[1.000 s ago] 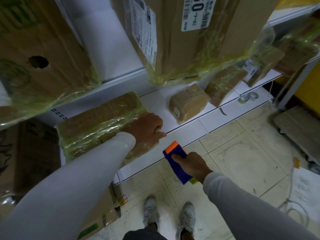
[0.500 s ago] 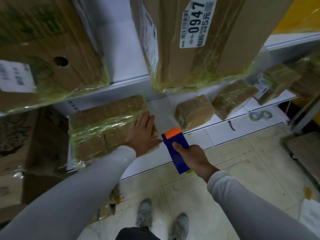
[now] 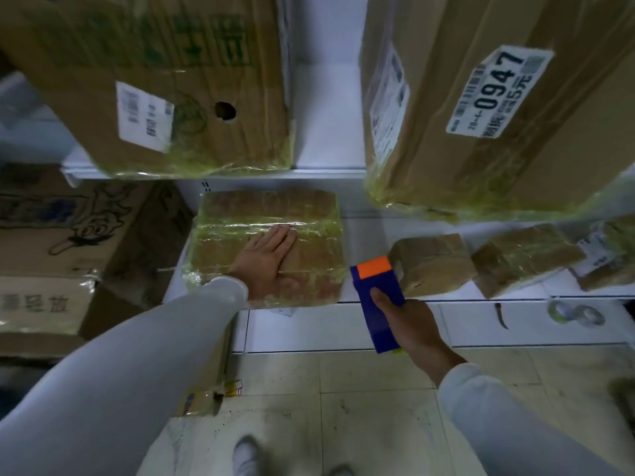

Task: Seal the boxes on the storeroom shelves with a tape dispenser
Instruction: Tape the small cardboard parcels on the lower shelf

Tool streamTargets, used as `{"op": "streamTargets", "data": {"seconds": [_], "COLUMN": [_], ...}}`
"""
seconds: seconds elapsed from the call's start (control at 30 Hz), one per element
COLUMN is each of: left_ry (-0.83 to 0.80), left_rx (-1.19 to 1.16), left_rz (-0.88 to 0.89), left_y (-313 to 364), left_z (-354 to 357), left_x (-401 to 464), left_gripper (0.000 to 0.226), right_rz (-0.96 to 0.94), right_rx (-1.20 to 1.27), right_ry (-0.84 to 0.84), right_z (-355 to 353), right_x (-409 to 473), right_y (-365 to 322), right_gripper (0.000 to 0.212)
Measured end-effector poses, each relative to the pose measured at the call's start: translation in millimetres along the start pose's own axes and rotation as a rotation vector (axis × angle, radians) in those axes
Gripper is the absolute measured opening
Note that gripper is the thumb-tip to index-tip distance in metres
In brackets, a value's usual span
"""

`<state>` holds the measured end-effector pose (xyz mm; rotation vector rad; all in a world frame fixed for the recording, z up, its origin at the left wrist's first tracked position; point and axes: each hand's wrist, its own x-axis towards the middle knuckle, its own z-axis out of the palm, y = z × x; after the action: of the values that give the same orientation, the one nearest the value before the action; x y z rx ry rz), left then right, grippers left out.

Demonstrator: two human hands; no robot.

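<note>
A: How is the box (image 3: 268,245) expected to handle?

B: It lies on the low shelf (image 3: 343,324), wrapped in glossy film; stiff card under a slippery skin is judged likely. The left hand (image 3: 271,261) is laid flat on top, fingers spread, nothing pinched.

A: And the dispenser (image 3: 378,304)?

B: It is gripped by the right hand (image 3: 412,328), closed round its blue body, just beside the box. Light plastic is presumed; the body is best held, the orange end kept free.

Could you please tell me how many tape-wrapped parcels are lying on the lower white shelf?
4 visible. One parcel lies under the flat left hand; a second beside the tape dispenser; a third right of it; a fourth cut off at the right edge. More may be hidden.
</note>
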<state>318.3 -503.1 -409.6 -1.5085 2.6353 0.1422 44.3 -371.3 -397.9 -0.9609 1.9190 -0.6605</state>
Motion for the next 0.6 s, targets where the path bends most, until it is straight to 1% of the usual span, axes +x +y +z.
{"op": "streamTargets", "data": {"seconds": [0.1,0.23,0.3,0.33,0.37,0.4,0.43,0.47,0.53,0.57,0.6], "left_ry": [-0.006,-0.012,-0.001,0.014,0.044,0.084,0.087,0.101,0.082,0.105,0.119], "left_rx": [-0.042,-0.063,-0.125,-0.189,-0.280,-0.358,-0.393,-0.413,-0.316,-0.302,-0.292], "left_rz": [-0.001,-0.017,-0.042,-0.057,-0.068,-0.070,-0.056,-0.028,0.100,0.127,0.150], "left_y": [-3,1,7,13,17,23,30,36,50,54,58], "left_z": [-5,-18,-25,-30,-36,-42,-48,-58,-75,-82,-90], "left_x": [9,9,2,-3,-9,-15,-20,-27,-41,-47,-54], "left_gripper": [0.107,0.106,0.103,0.096,0.084,0.065,0.049,0.044,0.058,0.062,0.061], "right_rz": [-0.020,-0.035,-0.038,-0.039,-0.037,-0.035,-0.031,-0.027,-0.020,-0.020,-0.020], "right_rx": [0.020,0.027,0.015,0.014,0.012,0.011,0.011,0.012,0.022,0.033,0.048], "right_ry": [0.015,0.038,0.040,0.047,0.059,0.075,0.097,0.124,0.186,0.219,0.256], "right_z": [-3,1,5,7,8,8,8,7,3,-1,-5], "right_x": [3,-2,-6,-8,-12,-15,-20,-28,-46,-57,-67], "right_y": [-8,-16,-23,-28,-34,-39,-45,-51,-60,-64,-66], "right_gripper": [0.055,0.051,0.052,0.053,0.053,0.054,0.055,0.057,0.057,0.055,0.054]}}
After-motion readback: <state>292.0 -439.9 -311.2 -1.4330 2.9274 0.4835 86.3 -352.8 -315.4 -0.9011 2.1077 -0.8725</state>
